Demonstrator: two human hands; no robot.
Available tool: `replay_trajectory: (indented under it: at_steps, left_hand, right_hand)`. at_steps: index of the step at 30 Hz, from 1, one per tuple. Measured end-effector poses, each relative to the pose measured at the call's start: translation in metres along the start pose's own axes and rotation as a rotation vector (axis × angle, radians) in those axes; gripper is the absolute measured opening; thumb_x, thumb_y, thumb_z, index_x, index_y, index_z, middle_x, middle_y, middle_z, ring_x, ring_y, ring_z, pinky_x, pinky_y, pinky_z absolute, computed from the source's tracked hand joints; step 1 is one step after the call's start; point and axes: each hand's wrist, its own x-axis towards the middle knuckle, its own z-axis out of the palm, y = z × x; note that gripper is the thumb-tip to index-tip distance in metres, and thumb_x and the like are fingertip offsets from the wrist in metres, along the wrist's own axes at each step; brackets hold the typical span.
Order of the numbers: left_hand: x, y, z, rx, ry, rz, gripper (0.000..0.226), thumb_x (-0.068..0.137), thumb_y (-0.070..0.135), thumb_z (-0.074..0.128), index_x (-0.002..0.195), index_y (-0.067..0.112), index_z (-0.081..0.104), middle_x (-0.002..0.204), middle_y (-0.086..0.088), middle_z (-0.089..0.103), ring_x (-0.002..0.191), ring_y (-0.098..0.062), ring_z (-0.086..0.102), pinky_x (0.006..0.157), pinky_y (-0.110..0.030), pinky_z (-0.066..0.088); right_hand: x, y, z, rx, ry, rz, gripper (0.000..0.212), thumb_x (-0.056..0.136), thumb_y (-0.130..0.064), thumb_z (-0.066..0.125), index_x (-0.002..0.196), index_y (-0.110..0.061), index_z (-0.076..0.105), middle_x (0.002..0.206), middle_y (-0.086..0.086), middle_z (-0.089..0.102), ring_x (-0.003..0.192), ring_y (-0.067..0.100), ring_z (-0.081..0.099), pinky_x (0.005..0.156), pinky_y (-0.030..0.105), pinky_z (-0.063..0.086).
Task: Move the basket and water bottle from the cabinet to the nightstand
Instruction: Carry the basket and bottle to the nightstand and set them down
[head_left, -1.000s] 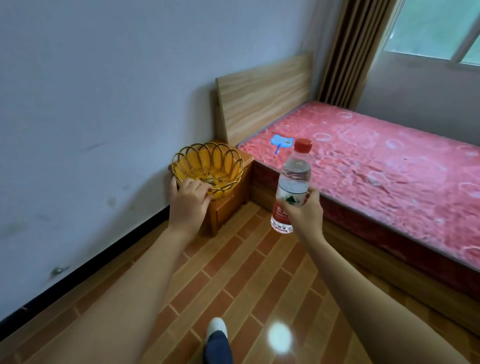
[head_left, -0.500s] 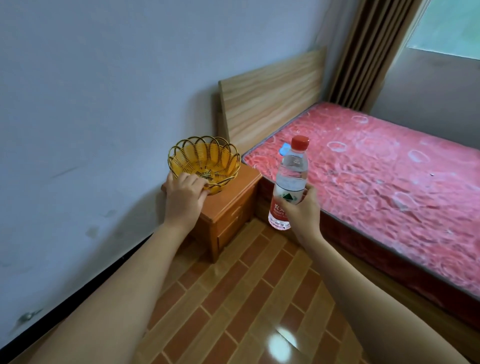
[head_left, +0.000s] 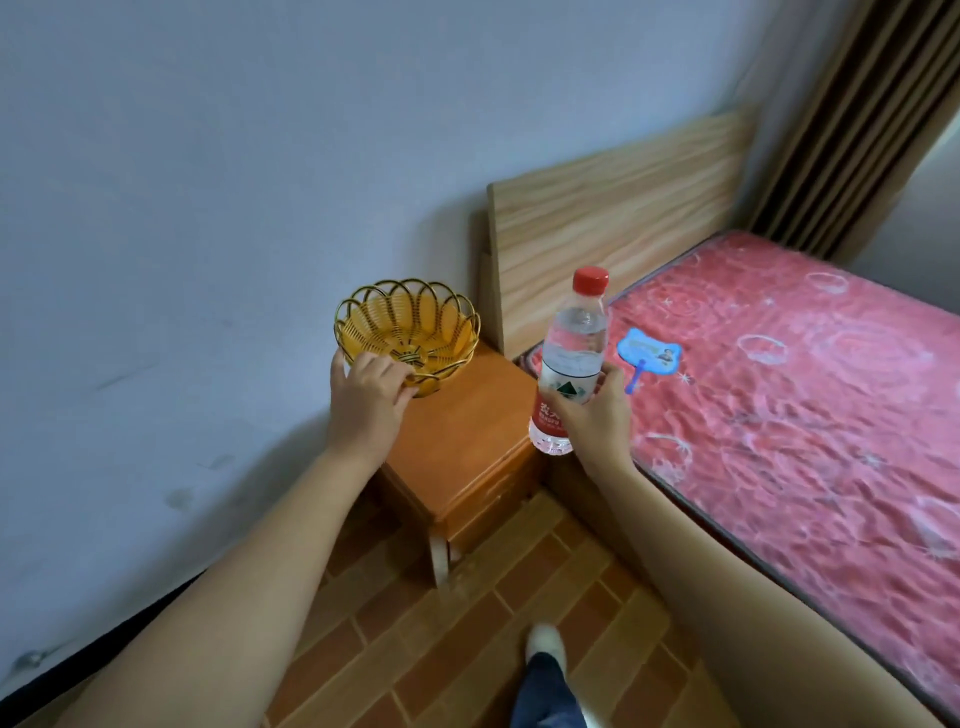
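- Over the back left corner of the nightstand (head_left: 467, 441), the yellow woven basket (head_left: 407, 332) sits close to the wall; whether its base rests fully on the wooden top is hard to tell, since the fingers hide its near side.
- The left hand (head_left: 366, 400) is clamped on the basket's near rim, fingers curled over the edge.
- The right hand (head_left: 592, 410) is wrapped around the lower half of the water bottle (head_left: 571, 353), which stands nearly upright in the air over the nightstand's right edge, beside the bed (head_left: 805, 395).
- The bottle is clear, with a red cap and a red and white label.
- A small blue fan (head_left: 649, 356) lies on the pink mattress near the headboard (head_left: 613, 218).
- A shoe and a trouser leg (head_left: 545, 686) show above the brick-patterned floor.
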Motion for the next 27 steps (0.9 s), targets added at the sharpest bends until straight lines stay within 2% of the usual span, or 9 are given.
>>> replay_trajectory:
  at_steps: [7, 11, 14, 18, 27]
  left_hand:
    - [0.075, 0.005, 0.054, 0.078, 0.023, -0.159, 0.015, 0.074, 0.011, 0.074, 0.087, 0.006, 0.068, 0.088, -0.010, 0.069, 0.092, -0.032, 0.061, 0.100, -0.061, 0.033]
    - [0.105, 0.005, 0.073, 0.154, 0.048, -0.269, 0.013, 0.075, 0.012, 0.073, 0.086, 0.007, 0.067, 0.088, -0.009, 0.069, 0.092, -0.031, 0.060, 0.101, -0.060, 0.032]
    - [0.117, 0.009, 0.085, 0.195, 0.051, -0.324, 0.013, 0.075, 0.012, 0.073, 0.085, 0.007, 0.067, 0.086, -0.009, 0.069, 0.091, -0.032, 0.060, 0.101, -0.059, 0.031]
    - [0.128, 0.012, 0.101, 0.237, 0.055, -0.376, 0.013, 0.074, 0.012, 0.074, 0.084, 0.006, 0.067, 0.084, -0.009, 0.069, 0.090, -0.032, 0.061, 0.100, -0.061, 0.032]
    - [0.126, 0.006, 0.125, 0.298, 0.025, -0.497, 0.012, 0.074, 0.012, 0.074, 0.083, 0.007, 0.068, 0.083, -0.009, 0.070, 0.089, -0.031, 0.061, 0.100, -0.061, 0.032]
  right_hand:
    - [0.131, 0.004, 0.022, -0.019, -0.191, -0.049, 0.060, 0.068, -0.014, 0.078, 0.117, -0.008, 0.042, 0.113, 0.012, 0.058, 0.104, 0.024, 0.058, 0.084, 0.033, 0.048]
    - [0.188, 0.004, 0.038, -0.016, -0.318, -0.062, 0.061, 0.069, -0.013, 0.078, 0.118, -0.008, 0.042, 0.109, 0.007, 0.057, 0.099, 0.020, 0.057, 0.083, 0.032, 0.047]
    - [0.217, 0.006, 0.047, -0.002, -0.407, -0.059, 0.061, 0.070, -0.013, 0.078, 0.119, -0.008, 0.041, 0.105, 0.002, 0.055, 0.094, 0.016, 0.055, 0.079, 0.030, 0.046]
    - [0.246, 0.017, 0.061, 0.004, -0.502, -0.072, 0.062, 0.069, -0.012, 0.078, 0.119, -0.008, 0.041, 0.110, 0.006, 0.058, 0.096, 0.018, 0.057, 0.081, 0.031, 0.047]
    - [0.276, 0.027, 0.087, -0.007, -0.593, -0.053, 0.063, 0.069, -0.013, 0.078, 0.120, -0.008, 0.041, 0.108, 0.004, 0.055, 0.095, 0.016, 0.054, 0.079, 0.028, 0.046]
